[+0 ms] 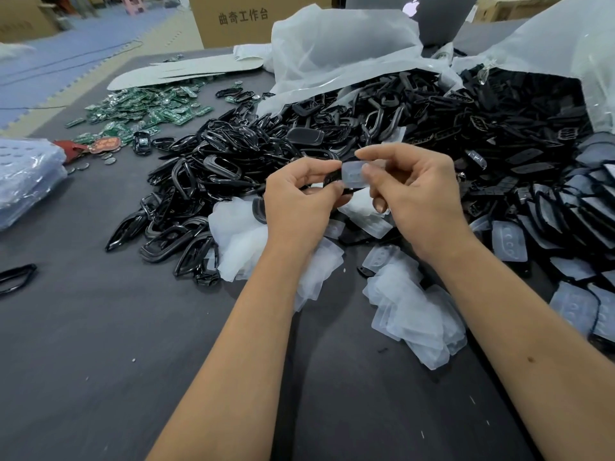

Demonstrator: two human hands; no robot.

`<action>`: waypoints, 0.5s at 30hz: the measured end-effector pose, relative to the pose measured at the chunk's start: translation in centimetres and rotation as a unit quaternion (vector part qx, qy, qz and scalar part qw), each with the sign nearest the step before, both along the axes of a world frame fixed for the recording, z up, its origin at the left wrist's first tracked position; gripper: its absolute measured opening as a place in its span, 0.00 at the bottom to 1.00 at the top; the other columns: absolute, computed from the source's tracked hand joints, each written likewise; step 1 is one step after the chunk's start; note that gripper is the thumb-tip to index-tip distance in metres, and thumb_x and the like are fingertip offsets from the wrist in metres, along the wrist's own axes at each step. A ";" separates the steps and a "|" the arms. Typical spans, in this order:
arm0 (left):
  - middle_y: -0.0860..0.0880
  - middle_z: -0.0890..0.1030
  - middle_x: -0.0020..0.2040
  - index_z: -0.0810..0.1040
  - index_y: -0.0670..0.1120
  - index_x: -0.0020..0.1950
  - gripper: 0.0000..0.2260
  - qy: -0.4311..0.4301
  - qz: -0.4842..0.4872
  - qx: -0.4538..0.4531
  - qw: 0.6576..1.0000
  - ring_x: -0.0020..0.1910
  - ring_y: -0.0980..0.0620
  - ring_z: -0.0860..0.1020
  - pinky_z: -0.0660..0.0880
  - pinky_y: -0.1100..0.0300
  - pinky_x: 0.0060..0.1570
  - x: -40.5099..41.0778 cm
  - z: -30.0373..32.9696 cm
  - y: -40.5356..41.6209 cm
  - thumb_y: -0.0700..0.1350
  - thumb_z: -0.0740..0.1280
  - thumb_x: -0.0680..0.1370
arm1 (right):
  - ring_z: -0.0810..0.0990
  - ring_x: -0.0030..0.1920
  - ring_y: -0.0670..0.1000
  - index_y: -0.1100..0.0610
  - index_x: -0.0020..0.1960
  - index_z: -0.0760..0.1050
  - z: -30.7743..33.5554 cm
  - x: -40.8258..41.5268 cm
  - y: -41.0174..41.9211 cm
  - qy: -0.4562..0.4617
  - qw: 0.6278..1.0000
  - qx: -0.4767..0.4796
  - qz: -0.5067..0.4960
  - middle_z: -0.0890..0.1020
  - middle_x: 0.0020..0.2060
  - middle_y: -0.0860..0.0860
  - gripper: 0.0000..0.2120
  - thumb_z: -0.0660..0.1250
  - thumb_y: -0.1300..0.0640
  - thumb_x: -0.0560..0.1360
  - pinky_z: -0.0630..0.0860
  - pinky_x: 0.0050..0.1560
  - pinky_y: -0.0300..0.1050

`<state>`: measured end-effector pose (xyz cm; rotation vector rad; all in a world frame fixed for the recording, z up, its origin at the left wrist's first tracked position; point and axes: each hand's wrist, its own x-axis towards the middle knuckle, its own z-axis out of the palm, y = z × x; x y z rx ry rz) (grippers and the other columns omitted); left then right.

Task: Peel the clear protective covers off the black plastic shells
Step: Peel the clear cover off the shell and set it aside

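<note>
My left hand (299, 191) pinches a small black plastic shell (333, 177) above the table. My right hand (412, 188) pinches the clear cover (353, 173) on that shell between thumb and forefinger. The cover stands partly off the shell; most of the shell is hidden by my left fingers. Below my hands lie loose heaps of peeled clear covers (416, 311), with another heap (239, 237) to the left. Shells with covers still on them (572, 221) are stacked at the right.
A large pile of black frames and shells (213, 181) spreads across the dark table (100, 344) from open plastic bags (332, 54). Green circuit boards (143, 111) lie at the back left. A cardboard box (233, 21) stands behind. A blue-white bag (26, 174) sits at the left edge.
</note>
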<state>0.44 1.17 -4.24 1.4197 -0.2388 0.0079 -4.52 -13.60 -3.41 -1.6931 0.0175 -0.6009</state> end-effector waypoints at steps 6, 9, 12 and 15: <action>0.51 0.86 0.46 0.88 0.51 0.49 0.15 0.008 -0.018 0.043 0.999 0.44 0.42 0.87 0.83 0.47 0.41 -0.1 0.1 0.2 0.34 0.71 0.69 | 0.81 0.27 0.48 0.59 0.43 0.83 -0.2 -0.1 0.0 0.028 0.998 -0.038 -0.040 0.85 0.32 0.52 0.05 0.78 0.62 0.74 0.75 0.29 0.38; 0.47 0.86 0.45 0.88 0.47 0.49 0.17 0.002 -0.028 0.025 0.999 0.46 0.36 0.86 0.85 0.48 0.48 -0.1 0.2 0.1 0.30 0.68 0.70 | 0.80 0.27 0.48 0.56 0.42 0.84 -0.2 -0.1 -0.1 0.029 0.997 -0.044 -0.060 0.85 0.31 0.51 0.04 0.79 0.60 0.74 0.75 0.30 0.39; 0.42 0.86 0.47 0.88 0.45 0.49 0.17 -0.009 -0.036 0.016 0.999 0.48 0.34 0.85 0.85 0.47 0.51 -0.2 0.3 0.1 0.28 0.67 0.70 | 0.79 0.28 0.46 0.54 0.41 0.85 -0.2 0.0 -0.1 0.025 0.995 -0.061 -0.075 0.84 0.31 0.48 0.05 0.79 0.57 0.73 0.74 0.33 0.40; 0.37 0.85 0.47 0.87 0.41 0.51 0.18 -0.011 -0.054 0.003 0.998 0.47 0.38 0.86 0.84 0.46 0.52 -0.4 0.5 0.1 0.26 0.64 0.71 | 0.81 0.31 0.44 0.53 0.41 0.85 0.0 0.0 -0.1 0.016 0.993 -0.070 -0.097 0.85 0.33 0.47 0.05 0.80 0.55 0.73 0.76 0.36 0.39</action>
